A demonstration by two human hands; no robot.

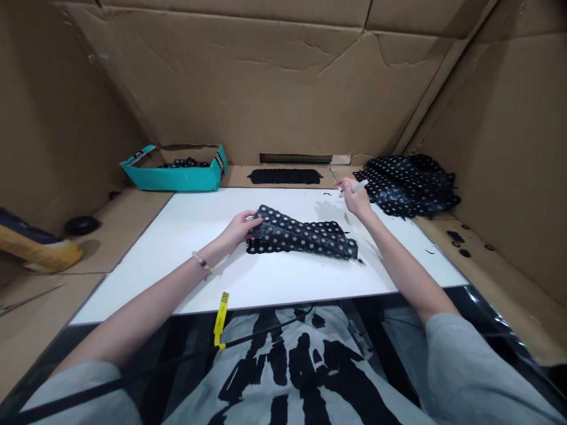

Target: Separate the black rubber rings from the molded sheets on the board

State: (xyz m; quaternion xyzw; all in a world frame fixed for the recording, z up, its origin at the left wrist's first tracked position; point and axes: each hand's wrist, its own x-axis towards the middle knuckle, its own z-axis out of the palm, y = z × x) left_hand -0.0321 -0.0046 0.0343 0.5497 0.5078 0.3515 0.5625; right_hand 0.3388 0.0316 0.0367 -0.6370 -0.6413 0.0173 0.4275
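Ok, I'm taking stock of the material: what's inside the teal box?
Inside the teal box, black material with pale dots shows above the rim. The front wall hides what lies lower, so the amount can't be told.

At nine o'clock the frame's edge cut off the bottle point(42, 243) and a thin tool point(33, 298); at six, the shirt point(287, 378). Print on the tag point(221, 316) was too small to read. At ten, the box point(172, 179) partly hid its contents point(188, 162).
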